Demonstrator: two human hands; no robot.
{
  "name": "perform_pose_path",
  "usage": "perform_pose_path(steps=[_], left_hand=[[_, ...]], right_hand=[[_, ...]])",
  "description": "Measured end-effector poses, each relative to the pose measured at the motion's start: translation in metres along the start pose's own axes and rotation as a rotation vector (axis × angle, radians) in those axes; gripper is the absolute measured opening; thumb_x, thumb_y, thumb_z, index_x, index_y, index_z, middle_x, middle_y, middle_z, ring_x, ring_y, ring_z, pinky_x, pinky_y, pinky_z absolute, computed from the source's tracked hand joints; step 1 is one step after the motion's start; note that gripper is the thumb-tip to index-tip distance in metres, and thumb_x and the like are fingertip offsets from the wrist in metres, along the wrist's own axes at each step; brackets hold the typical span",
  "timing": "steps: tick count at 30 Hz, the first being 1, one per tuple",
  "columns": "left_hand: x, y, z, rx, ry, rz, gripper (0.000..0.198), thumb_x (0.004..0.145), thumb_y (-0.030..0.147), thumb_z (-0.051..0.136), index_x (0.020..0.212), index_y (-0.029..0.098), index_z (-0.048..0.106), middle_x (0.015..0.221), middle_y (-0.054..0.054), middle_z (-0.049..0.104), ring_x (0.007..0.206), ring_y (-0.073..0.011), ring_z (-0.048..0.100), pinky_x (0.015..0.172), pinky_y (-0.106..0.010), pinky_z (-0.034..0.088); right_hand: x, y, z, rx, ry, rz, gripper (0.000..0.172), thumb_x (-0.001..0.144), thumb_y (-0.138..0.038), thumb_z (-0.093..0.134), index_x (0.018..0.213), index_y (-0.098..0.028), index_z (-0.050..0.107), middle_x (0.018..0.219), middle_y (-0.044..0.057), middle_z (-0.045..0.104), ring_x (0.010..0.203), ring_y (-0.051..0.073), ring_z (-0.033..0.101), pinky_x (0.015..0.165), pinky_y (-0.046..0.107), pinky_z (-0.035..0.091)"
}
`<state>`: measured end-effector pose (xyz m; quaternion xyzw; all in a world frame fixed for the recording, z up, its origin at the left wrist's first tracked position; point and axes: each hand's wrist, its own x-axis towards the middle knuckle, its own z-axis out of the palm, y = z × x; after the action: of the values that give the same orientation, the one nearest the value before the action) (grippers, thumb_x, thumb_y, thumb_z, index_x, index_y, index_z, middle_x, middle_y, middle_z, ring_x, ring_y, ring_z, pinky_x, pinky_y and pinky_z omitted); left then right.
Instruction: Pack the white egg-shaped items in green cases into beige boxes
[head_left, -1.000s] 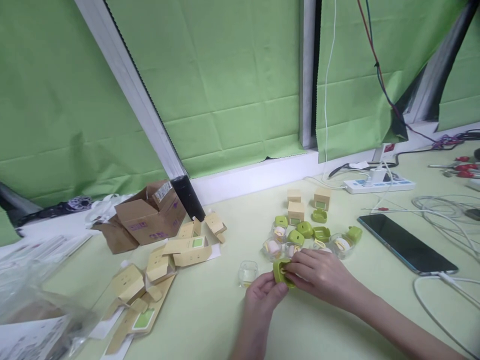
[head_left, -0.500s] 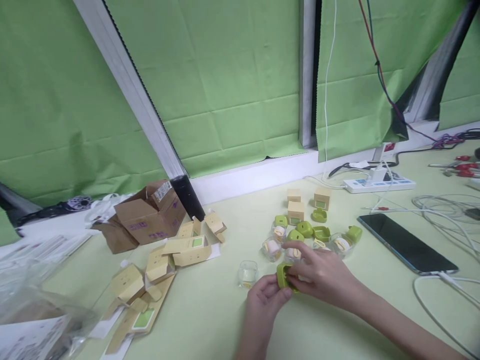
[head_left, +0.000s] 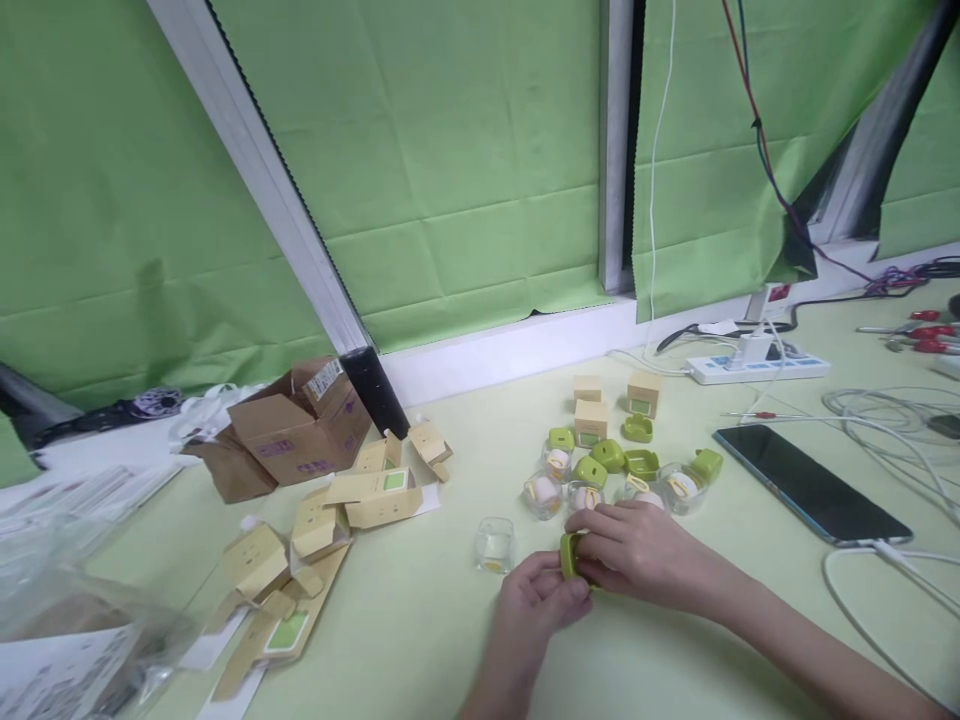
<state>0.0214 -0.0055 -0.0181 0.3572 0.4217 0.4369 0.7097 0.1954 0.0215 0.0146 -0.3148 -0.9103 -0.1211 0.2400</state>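
Observation:
Both hands meet low in the middle of the table on one small green plastic piece [head_left: 569,555]. My left hand [head_left: 534,603] pinches it from below and the left. My right hand [head_left: 637,550] curls over it from the right, its fingers closed on the piece. Just left of the hands stands a small clear plastic cup [head_left: 495,547]. Behind the hands lies a cluster of green pieces [head_left: 607,456] and clear cups with white rolls [head_left: 544,493] inside.
Small tan boxes [head_left: 592,420] stand behind the cluster. Flattened and folded cardboard boxes [head_left: 322,520] and a brown carton [head_left: 289,440] lie at the left. A dark phone [head_left: 810,485], white cables [head_left: 885,420] and a power strip [head_left: 757,368] occupy the right. Clear bags [head_left: 60,590] sit far left.
The green piece has turned edge-on between the hands, which shifted slightly right and nearer. The right fingers have closed more tightly over it.

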Motion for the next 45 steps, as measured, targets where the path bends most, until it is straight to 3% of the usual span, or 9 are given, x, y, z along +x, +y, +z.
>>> perform_pose_path(steps=[7, 12, 17, 21, 26, 32, 38, 41, 45], left_hand=[[-0.009, 0.019, 0.004, -0.098, -0.183, -0.065, 0.026, 0.075, 0.029, 0.066, 0.093, 0.011, 0.068, 0.095, -0.01, 0.068, 0.085, -0.0134, 0.061, 0.08, -0.024, 0.045], [-0.013, 0.023, 0.011, -0.025, -0.19, -0.037, 0.021, 0.071, 0.024, 0.068, 0.086, 0.009, 0.07, 0.081, -0.008, 0.065, 0.072, -0.0122, 0.056, 0.067, -0.022, 0.045], [-0.008, 0.013, 0.007, -0.074, -0.192, 0.017, 0.025, 0.067, 0.024, 0.068, 0.088, 0.01, 0.067, 0.076, -0.005, 0.062, 0.067, -0.0122, 0.053, 0.062, -0.022, 0.041], [-0.005, 0.008, 0.001, -0.064, -0.122, 0.074, 0.02, 0.067, 0.023, 0.066, 0.084, 0.011, 0.065, 0.073, -0.002, 0.059, 0.068, -0.0111, 0.05, 0.065, -0.022, 0.039], [-0.004, 0.005, 0.003, -0.174, -0.086, 0.101, 0.015, 0.069, 0.025, 0.067, 0.076, 0.013, 0.061, 0.066, 0.001, 0.056, 0.059, -0.0089, 0.047, 0.058, -0.021, 0.037], [-0.012, 0.015, 0.012, -0.391, -0.168, 0.126, 0.04, 0.077, 0.025, 0.064, 0.114, 0.021, 0.05, 0.103, -0.007, 0.062, 0.085, -0.0143, 0.056, 0.075, -0.026, 0.04], [-0.002, 0.008, 0.007, -0.468, -0.139, -0.007, 0.032, 0.086, 0.039, 0.05, 0.104, 0.013, 0.058, 0.093, -0.008, 0.061, 0.071, -0.0117, 0.053, 0.066, -0.024, 0.039], [-0.002, 0.003, 0.007, -0.452, -0.153, -0.051, 0.034, 0.085, 0.04, 0.051, 0.103, 0.012, 0.059, 0.088, -0.006, 0.06, 0.066, -0.0107, 0.051, 0.063, -0.023, 0.038], [-0.007, 0.004, 0.011, -0.376, -0.229, -0.006, 0.036, 0.086, 0.04, 0.049, 0.108, 0.013, 0.058, 0.096, -0.008, 0.06, 0.077, -0.0139, 0.053, 0.071, -0.026, 0.039]], right_hand=[[0.0, 0.005, -0.016, 0.297, -0.033, 0.088, 0.014, 0.089, -0.029, 0.05, 0.084, -0.025, 0.062, 0.098, -0.001, 0.067, 0.078, 0.013, 0.063, 0.059, 0.023, 0.041], [0.001, 0.0, -0.031, 0.562, -0.07, 0.142, 0.01, 0.085, -0.034, 0.057, 0.088, -0.024, 0.06, 0.099, 0.001, 0.066, 0.085, 0.014, 0.063, 0.069, 0.023, 0.047], [0.001, -0.014, -0.031, 0.699, -0.101, 0.306, 0.066, 0.061, -0.036, 0.077, 0.119, -0.025, 0.046, 0.109, 0.004, 0.064, 0.095, 0.021, 0.062, 0.075, 0.028, 0.049], [0.004, -0.024, -0.03, 0.655, 0.022, 0.207, 0.046, 0.066, -0.019, 0.07, 0.108, -0.029, 0.055, 0.096, -0.003, 0.068, 0.084, 0.016, 0.064, 0.07, 0.024, 0.047], [0.004, -0.026, -0.027, 0.645, 0.151, 0.203, 0.044, 0.068, -0.02, 0.068, 0.109, -0.027, 0.054, 0.093, -0.001, 0.068, 0.082, 0.016, 0.063, 0.07, 0.024, 0.047], [0.003, -0.021, -0.012, 0.837, 0.107, 0.579, 0.057, 0.07, -0.035, 0.069, 0.122, -0.03, 0.048, 0.118, 0.005, 0.055, 0.102, 0.024, 0.057, 0.083, 0.035, 0.048], [0.002, -0.009, -0.02, 1.395, 0.084, 0.9, 0.038, 0.085, -0.039, 0.046, 0.121, -0.024, 0.049, 0.099, 0.006, 0.063, 0.083, 0.021, 0.062, 0.068, 0.032, 0.052], [0.001, -0.011, -0.022, 1.243, 0.079, 0.824, 0.037, 0.079, -0.037, 0.057, 0.114, -0.025, 0.054, 0.098, 0.005, 0.064, 0.084, 0.022, 0.062, 0.067, 0.032, 0.052], [0.001, -0.019, -0.016, 0.875, 0.108, 0.469, 0.034, 0.078, -0.033, 0.063, 0.111, -0.028, 0.055, 0.109, 0.006, 0.062, 0.1, 0.023, 0.057, 0.082, 0.036, 0.049]])
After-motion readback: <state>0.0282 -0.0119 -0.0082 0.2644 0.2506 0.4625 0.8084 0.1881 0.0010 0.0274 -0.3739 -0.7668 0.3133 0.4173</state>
